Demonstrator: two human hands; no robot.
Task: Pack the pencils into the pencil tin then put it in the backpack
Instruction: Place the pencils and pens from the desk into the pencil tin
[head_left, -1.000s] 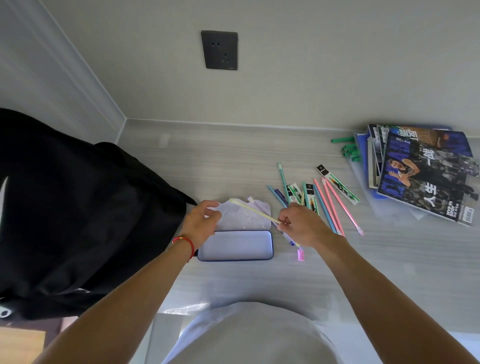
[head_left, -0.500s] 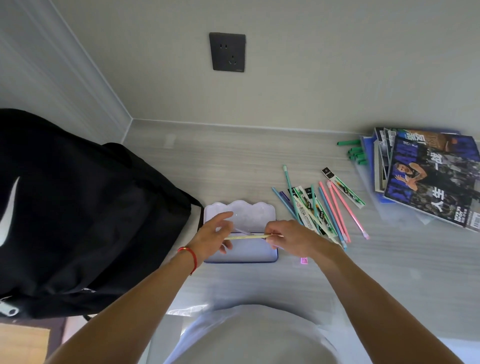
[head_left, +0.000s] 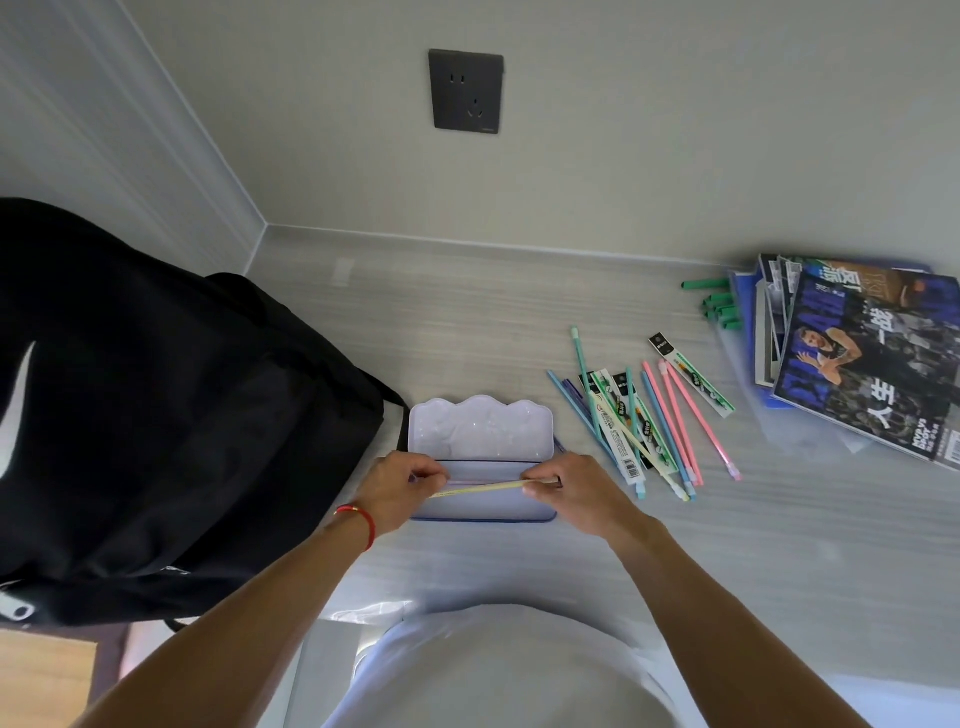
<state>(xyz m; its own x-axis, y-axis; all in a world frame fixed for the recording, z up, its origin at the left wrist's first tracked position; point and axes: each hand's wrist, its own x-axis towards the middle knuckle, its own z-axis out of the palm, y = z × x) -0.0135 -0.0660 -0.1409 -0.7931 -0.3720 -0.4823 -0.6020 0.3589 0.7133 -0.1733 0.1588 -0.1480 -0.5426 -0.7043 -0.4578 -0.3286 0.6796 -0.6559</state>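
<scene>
- we pinch the yellow pencil (head_left: 480, 488) at both ends, left hand (head_left: 402, 488) and right hand (head_left: 569, 491).
- it lies left-right, along the open pencil tin (head_left: 483, 512) just beneath (tray looks nearly bare).

**Soft even light, wide-angle warp**

Diffuse, fairly bright, cool cast. No hard shadows; faint soft shade under the hands. Black backpack (head_left: 156, 415) crushed to near-featureless dark. Mild sheen on the tin lid (head_left: 480, 428). Strong barrel bend at edges; wall lines curve. Centre sharp, corners softer.
</scene>
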